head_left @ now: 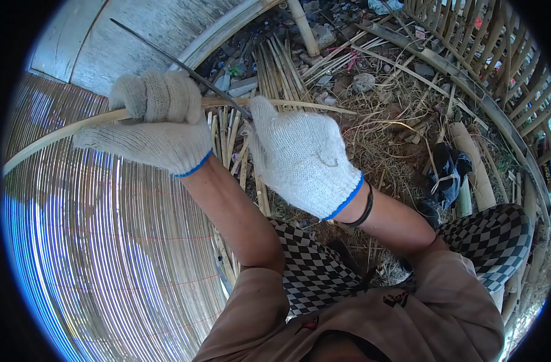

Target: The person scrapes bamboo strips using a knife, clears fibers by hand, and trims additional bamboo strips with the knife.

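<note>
White knitted gloves with blue cuffs cover both hands. My left hand [158,117] is closed around a long pale bamboo strip [58,131], which bends down to the left and reaches out past my right hand. In my right hand [305,154] is a long, thin dark knife [173,59]; its handle is hidden in the glove. The blade slants up and left, passing behind or beside the fingers of my left hand. Blade and strip cross in the gap between the two gloves; whether they touch I cannot tell.
At left hangs a slatted bamboo screen [161,253], below a pale board [130,39]. A bundle of bamboo strips [278,69] lies ahead on the littered ground. A curved bamboo fence [498,66] stands at right, near a black plastic bag [449,175] and a bamboo piece [471,163].
</note>
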`<state>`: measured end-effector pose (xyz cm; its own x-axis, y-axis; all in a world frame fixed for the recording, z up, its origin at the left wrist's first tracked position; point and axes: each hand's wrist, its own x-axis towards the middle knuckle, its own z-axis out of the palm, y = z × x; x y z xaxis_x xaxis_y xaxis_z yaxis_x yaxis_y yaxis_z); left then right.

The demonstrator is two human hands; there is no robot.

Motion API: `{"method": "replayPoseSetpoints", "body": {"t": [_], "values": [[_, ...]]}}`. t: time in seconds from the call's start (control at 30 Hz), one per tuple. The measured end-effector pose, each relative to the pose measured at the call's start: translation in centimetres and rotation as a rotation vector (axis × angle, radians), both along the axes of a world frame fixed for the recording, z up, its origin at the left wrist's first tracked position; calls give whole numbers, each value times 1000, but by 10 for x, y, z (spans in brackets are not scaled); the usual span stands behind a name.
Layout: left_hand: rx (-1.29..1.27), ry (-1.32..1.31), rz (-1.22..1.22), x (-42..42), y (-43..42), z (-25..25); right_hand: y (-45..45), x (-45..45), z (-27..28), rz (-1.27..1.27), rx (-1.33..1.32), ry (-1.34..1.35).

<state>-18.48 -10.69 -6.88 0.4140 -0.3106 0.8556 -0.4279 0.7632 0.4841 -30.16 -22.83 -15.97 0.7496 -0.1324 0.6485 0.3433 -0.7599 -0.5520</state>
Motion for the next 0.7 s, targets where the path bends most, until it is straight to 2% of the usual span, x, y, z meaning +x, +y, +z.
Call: {"method": "replayPoseSetpoints", "body": {"t": [0.13, 0.27, 0.37, 0.43, 0.53, 0.63, 0.67, 0.7], "values": [[11, -20, 120, -9, -2, 1, -1, 21, -25, -35, 101, -144], [50, -73, 167, -12, -13, 3, -3, -5, -6, -8, 80, -145], [69, -57, 197, -13, -10, 3, -4, 10, -25, -48, 158, -36], [83, -26, 142, -5, -5, 8, -8, 20, -36, -73, 160, -64], [74, -9, 190, -13, -10, 5, -6, 8, -36, -58, 180, -79], [69, 0, 355, -26, -22, 4, -11, 16, -49, -66, 187, 45], [51, 27, 425, -25, -22, 4, -16, 32, -68, -94, 177, 53], [38, 54, 469, -25, -18, 3, -24, 32, -64, -24, 280, 237]]}}
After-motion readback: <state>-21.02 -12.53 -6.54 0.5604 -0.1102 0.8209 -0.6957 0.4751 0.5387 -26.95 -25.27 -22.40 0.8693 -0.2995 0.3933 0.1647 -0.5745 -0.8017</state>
